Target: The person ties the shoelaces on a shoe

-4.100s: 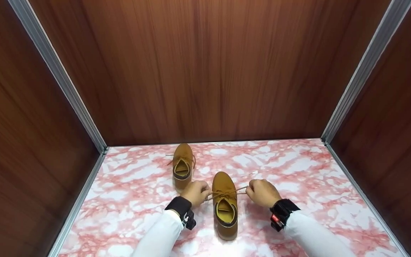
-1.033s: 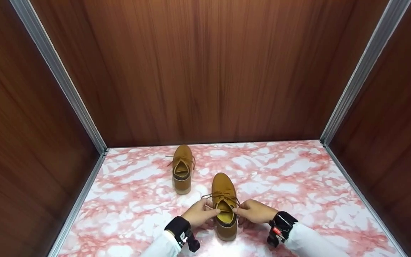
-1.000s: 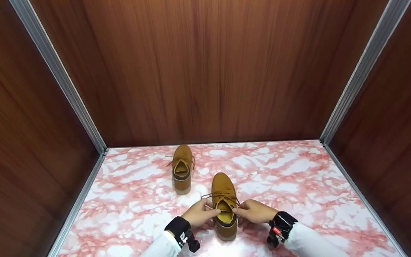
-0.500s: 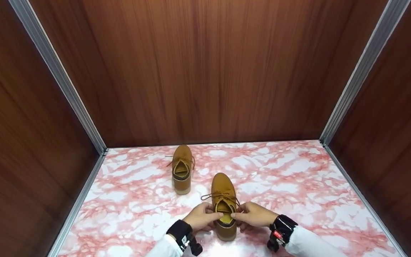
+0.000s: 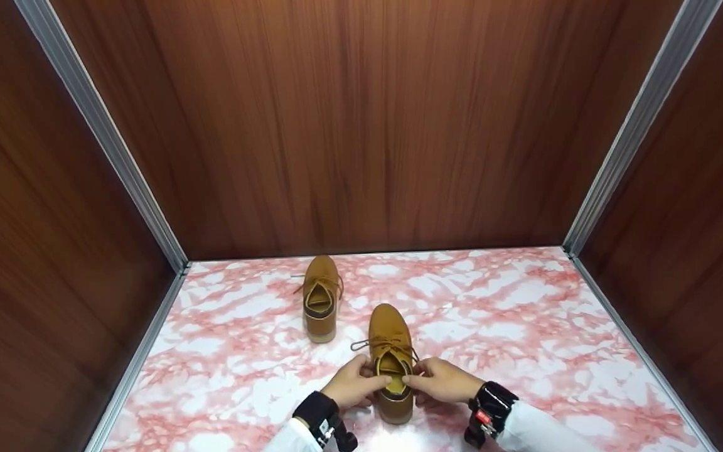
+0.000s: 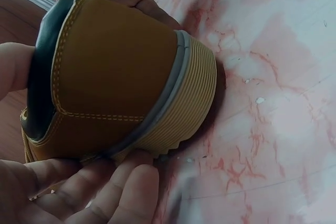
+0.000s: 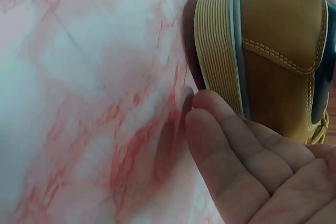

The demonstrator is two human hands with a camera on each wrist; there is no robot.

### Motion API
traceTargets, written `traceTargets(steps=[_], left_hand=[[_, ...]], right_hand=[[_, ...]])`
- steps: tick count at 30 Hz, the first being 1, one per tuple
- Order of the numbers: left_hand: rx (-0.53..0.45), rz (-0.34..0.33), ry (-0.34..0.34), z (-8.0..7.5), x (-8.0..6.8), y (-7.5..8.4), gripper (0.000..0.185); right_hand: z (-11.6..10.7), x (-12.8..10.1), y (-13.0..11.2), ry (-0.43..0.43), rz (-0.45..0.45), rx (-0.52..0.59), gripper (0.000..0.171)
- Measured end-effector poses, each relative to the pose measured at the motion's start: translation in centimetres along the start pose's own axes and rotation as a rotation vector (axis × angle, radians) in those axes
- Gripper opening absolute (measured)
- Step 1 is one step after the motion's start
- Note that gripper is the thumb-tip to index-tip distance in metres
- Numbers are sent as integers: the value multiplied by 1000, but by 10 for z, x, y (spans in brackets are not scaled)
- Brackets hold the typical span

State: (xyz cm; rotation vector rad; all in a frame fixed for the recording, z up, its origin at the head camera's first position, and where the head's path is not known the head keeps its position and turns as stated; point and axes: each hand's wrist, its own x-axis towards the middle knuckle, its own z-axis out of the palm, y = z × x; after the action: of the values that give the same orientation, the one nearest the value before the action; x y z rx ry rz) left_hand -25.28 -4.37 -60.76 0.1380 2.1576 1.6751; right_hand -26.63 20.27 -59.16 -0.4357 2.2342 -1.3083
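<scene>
A tan lace-up shoe [image 5: 388, 321] stands on the marbled surface, toe pointing away. Its laces [image 5: 391, 343] are tied, with one loop [image 5: 360, 344] hanging out to the left. My left hand [image 5: 353, 384] grips the shoe's left side, thumb over the collar into the opening. On the opposite side my right hand [image 5: 448, 380] holds it likewise, thumb inside. In the left wrist view the heel [image 6: 115, 61] and ribbed sole [image 6: 191, 93] show, with left fingers [image 6: 126, 187] along the side. Right fingers [image 7: 236, 150] lie along the sole in the right wrist view.
A matching tan shoe [image 5: 321, 325] stands farther back to the left, its laces spread out to both sides. Brown wood-grain panels [image 5: 368, 125] with metal corner strips [image 5: 104, 132] enclose the pink-and-white surface [image 5: 493, 314] at the back and sides.
About four seconds ago both hands pulled the laces out sideways. They have since let go of the laces and taken the shoe by its collar. Just now the shoe has shifted slightly left.
</scene>
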Motion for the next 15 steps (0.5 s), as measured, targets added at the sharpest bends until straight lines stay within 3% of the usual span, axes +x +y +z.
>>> traceTargets(steps=[5, 11, 15], left_hand=[[-6, 21, 35, -3, 1, 4, 47], [40, 114, 119, -7, 8, 10, 52], [95, 167, 170, -10, 16, 13, 57]], right_hand=[[2, 5, -4, 49, -25, -25, 45], [3, 17, -13, 191, -14, -103, 54], [4, 27, -19, 250, -2, -85, 59]])
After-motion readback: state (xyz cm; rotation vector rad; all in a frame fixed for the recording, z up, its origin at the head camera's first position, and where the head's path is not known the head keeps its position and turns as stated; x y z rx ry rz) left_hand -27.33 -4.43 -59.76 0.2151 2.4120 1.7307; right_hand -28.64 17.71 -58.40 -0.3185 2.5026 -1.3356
